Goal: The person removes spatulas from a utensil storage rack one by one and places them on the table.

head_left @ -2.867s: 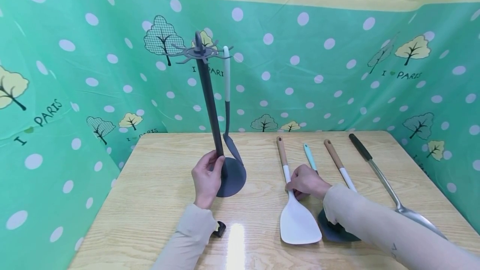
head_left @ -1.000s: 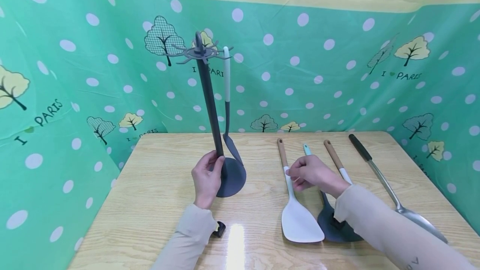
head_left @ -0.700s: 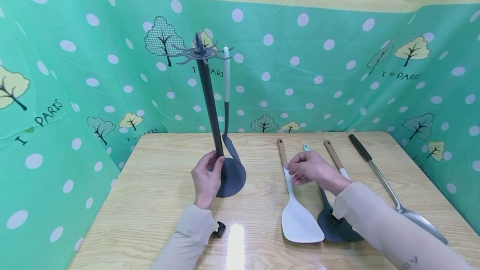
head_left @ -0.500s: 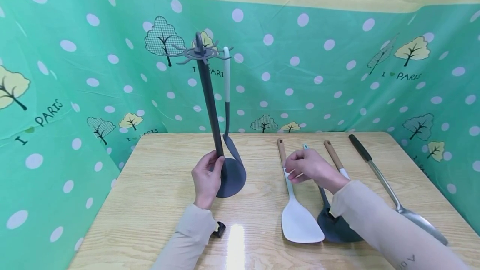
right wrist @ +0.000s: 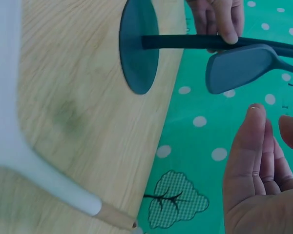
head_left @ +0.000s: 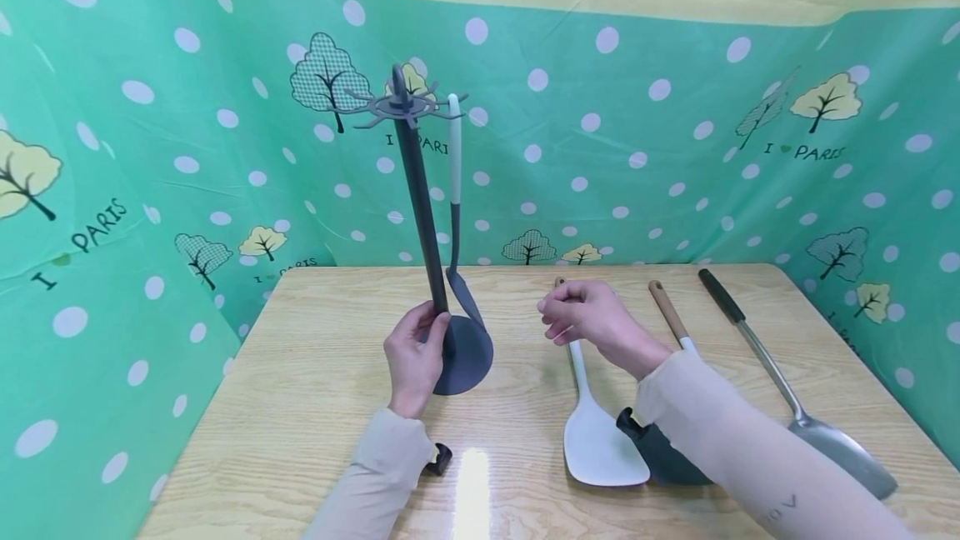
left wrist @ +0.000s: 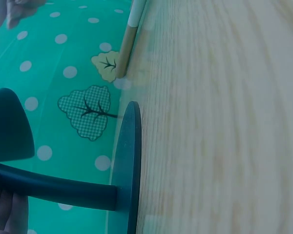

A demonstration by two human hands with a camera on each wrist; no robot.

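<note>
My left hand [head_left: 415, 359] grips the lower post of a dark utensil stand [head_left: 420, 198], which has a ring of hooks on top and a round base. From one hook hangs a dark grey spatula [head_left: 455, 232] with a pale mint handle; its flat head shows beside the post in the right wrist view. My right hand [head_left: 592, 319] is above the handle of a white turner [head_left: 600, 444] lying on the table. Nothing is between its fingers, and in the right wrist view the thumb stands apart from nearly straight fingers [right wrist: 254, 161].
Right of the white turner lie a dark-headed utensil [head_left: 667, 455], partly hidden by my right arm, a wooden handle with a white neck [head_left: 670, 312], and a metal wok spatula [head_left: 836, 448] with a black grip. A green dotted curtain [head_left: 645, 123] surrounds the wooden table [head_left: 300, 365].
My right hand, earlier low at the white turner's neck, has risen off it and moved up and left towards the stand. The left hand and stand have stayed put.
</note>
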